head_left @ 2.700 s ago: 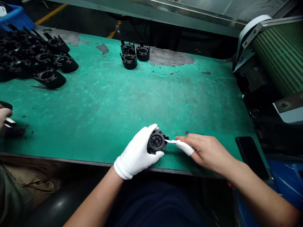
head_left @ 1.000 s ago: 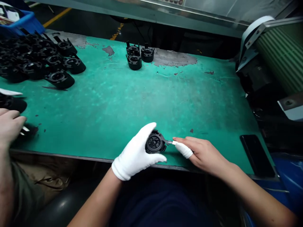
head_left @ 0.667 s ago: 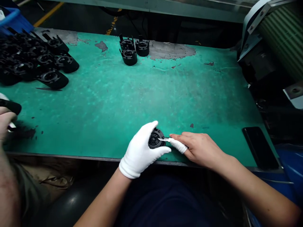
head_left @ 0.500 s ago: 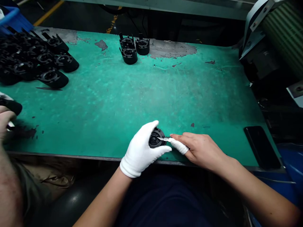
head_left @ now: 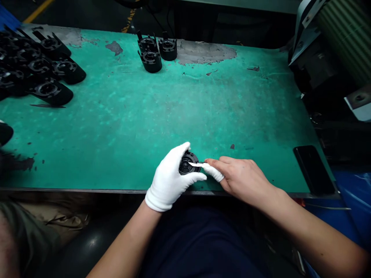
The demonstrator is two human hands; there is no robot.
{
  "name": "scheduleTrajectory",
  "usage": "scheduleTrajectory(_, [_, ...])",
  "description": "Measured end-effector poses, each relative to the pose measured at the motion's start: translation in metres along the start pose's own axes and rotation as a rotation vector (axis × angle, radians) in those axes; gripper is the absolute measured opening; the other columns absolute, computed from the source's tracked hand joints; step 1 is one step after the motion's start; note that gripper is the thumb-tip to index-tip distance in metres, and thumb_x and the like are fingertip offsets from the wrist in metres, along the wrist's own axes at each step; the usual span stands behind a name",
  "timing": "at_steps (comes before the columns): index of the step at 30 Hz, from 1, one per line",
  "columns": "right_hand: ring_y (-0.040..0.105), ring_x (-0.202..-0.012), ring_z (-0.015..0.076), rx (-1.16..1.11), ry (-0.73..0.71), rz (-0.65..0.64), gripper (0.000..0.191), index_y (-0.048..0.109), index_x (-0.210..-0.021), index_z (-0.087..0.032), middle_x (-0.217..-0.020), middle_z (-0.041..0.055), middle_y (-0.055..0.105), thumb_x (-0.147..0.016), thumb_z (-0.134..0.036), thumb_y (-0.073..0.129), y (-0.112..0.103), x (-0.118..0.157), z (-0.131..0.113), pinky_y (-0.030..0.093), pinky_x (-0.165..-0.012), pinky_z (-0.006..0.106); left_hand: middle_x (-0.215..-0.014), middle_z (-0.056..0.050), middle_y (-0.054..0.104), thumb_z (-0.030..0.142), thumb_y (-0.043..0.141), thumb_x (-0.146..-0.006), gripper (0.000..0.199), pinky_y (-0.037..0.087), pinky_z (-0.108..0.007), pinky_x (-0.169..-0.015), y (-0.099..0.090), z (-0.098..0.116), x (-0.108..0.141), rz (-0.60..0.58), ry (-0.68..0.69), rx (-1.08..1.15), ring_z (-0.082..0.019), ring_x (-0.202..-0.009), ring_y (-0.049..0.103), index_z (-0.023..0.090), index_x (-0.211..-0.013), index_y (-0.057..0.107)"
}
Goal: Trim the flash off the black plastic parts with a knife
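Head view: gloved left hand (head_left: 169, 179) grips round ribbed black part (head_left: 187, 164); right hand (head_left: 240, 178) pinches thin blade (head_left: 195, 164).

A white-gloved left hand (head_left: 169, 177) grips a round black plastic part (head_left: 187, 164) at the near edge of a worn green work mat (head_left: 174, 112), while the bare right hand (head_left: 240, 179), one finger wrapped in white tape, holds a small silver blade (head_left: 194, 164) against the part's face. A heap of similar black plastic parts (head_left: 37, 69) lies at far left; three more black parts (head_left: 153, 52) stand at the mat's far edge. A black smartphone (head_left: 314, 170) rests at right, near a green ribbed conveyor belt (head_left: 344, 38).
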State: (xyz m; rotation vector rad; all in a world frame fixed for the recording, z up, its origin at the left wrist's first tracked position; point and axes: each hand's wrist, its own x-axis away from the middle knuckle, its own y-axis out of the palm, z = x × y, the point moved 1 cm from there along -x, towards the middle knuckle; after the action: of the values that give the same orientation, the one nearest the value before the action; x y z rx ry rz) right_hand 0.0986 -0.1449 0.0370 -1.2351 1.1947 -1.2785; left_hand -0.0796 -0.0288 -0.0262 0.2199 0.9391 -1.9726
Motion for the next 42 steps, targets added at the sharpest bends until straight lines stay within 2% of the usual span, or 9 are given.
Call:
scheduleTrajectory(5, [0.069, -0.076, 0.0218, 0.043, 0.072, -0.006, 0.052, 0.055, -0.139, -0.033, -0.098, 0.0030, 0.073, -0.089, -0.019, 0.047, -0.004, 0.004, -0.011, 0.031, -0.051, 0.030, -0.132, -0.012, 0.062, 0.065, 0.079, -0.069, 0.090, 0.048, -0.041, -0.112, 0.002, -0.001, -0.001, 0.034, 0.026, -0.014, -0.026, -0.122, 0.061, 0.019, -0.139, 0.047])
scheduleTrajectory(11, [0.071, -0.082, 0.0246, 0.026, 0.183, -0.008, 0.051, 0.054, -0.141, -0.030, -0.101, 0.0051, 0.073, -0.092, -0.019, 0.046, 0.001, 0.011, -0.026, 0.044, -0.055, 0.031, -0.135, -0.013, 0.061, 0.066, 0.078, -0.069, 0.090, 0.048, -0.044, -0.111, 0.006, -0.005, 0.002, 0.067, 0.037, -0.030, -0.029, -0.125, 0.060, 0.020, -0.139, 0.048])
scheduleTrajectory(16, [0.070, -0.101, 0.0261, -0.175, 0.161, 0.114, 0.042, 0.056, -0.139, -0.027, -0.117, 0.0070, 0.073, -0.100, -0.028, 0.041, 0.009, 0.017, -0.017, 0.055, -0.077, 0.036, -0.136, -0.013, 0.061, 0.067, 0.078, -0.068, 0.090, 0.048, -0.044, -0.112, 0.007, -0.006, 0.001, 0.082, 0.049, -0.036, -0.029, -0.125, 0.059, 0.019, -0.138, 0.049])
scheduleTrajectory(19, [0.066, -0.114, 0.0224, -0.362, 0.101, 0.185, 0.037, 0.060, -0.133, -0.027, -0.131, 0.0037, 0.068, -0.102, -0.031, 0.041, 0.004, 0.017, -0.002, 0.052, -0.093, 0.035, -0.137, -0.011, 0.060, 0.066, 0.080, -0.065, 0.094, 0.045, -0.041, -0.115, -0.002, -0.008, -0.013, -0.076, 0.114, -0.015, -0.028, -0.127, 0.059, 0.019, -0.141, 0.048])
scheduleTrajectory(22, [0.067, -0.111, 0.0221, -0.386, 0.031, 0.069, 0.033, 0.064, -0.128, -0.029, -0.127, 0.0000, 0.070, -0.101, -0.033, 0.045, -0.004, 0.012, 0.008, 0.052, -0.091, 0.036, -0.146, -0.010, 0.053, 0.067, 0.081, -0.060, 0.104, 0.039, -0.042, -0.119, -0.020, -0.011, -0.031, -0.315, 0.219, 0.043, -0.029, -0.136, 0.051, 0.023, -0.147, 0.042])
scheduleTrajectory(24, [0.068, -0.104, 0.0221, -0.361, -0.016, -0.008, 0.032, 0.064, -0.126, -0.031, -0.122, -0.0014, 0.072, -0.101, -0.035, 0.045, -0.007, 0.007, 0.011, 0.051, -0.087, 0.036, -0.156, -0.011, 0.040, 0.069, 0.081, -0.058, 0.115, 0.034, -0.045, -0.123, -0.033, -0.012, -0.036, -0.346, 0.236, 0.071, -0.032, -0.144, 0.039, 0.024, -0.152, 0.032])
scheduleTrajectory(27, [0.069, -0.100, 0.0211, -0.322, -0.084, -0.026, 0.035, 0.063, -0.128, -0.031, -0.116, -0.0011, 0.073, -0.102, -0.035, 0.041, -0.008, -0.001, 0.011, 0.050, -0.082, 0.035, -0.161, -0.014, 0.030, 0.070, 0.082, -0.057, 0.123, 0.029, -0.049, -0.125, -0.038, -0.008, -0.027, -0.250, 0.166, 0.053, -0.034, -0.148, 0.031, 0.023, -0.155, 0.025])
scheduleTrajectory(33, [0.069, -0.094, 0.0187, -0.244, -0.139, -0.033, 0.038, 0.062, -0.131, -0.028, -0.107, 0.0010, 0.073, -0.102, -0.034, 0.039, 0.000, -0.013, 0.011, 0.048, -0.075, 0.032, -0.142, -0.015, 0.053, 0.063, 0.081, -0.069, 0.103, 0.043, -0.045, -0.116, -0.001, 0.003, 0.002, -0.024, -0.035, 0.080, -0.031, -0.131, 0.054, 0.018, -0.149, 0.034])
scheduleTrajectory(42, [0.070, -0.091, 0.0227, -0.111, -0.067, -0.020, 0.045, 0.060, -0.135, -0.031, -0.106, 0.0006, 0.073, -0.093, -0.021, 0.045, 0.002, -0.017, 0.008, 0.048, -0.068, 0.034, -0.127, -0.013, 0.062, 0.053, 0.081, -0.073, 0.090, 0.051, -0.043, -0.105, 0.007, 0.005, -0.002, 0.059, -0.012, 0.079, -0.027, -0.114, 0.063, 0.015, -0.144, 0.039])
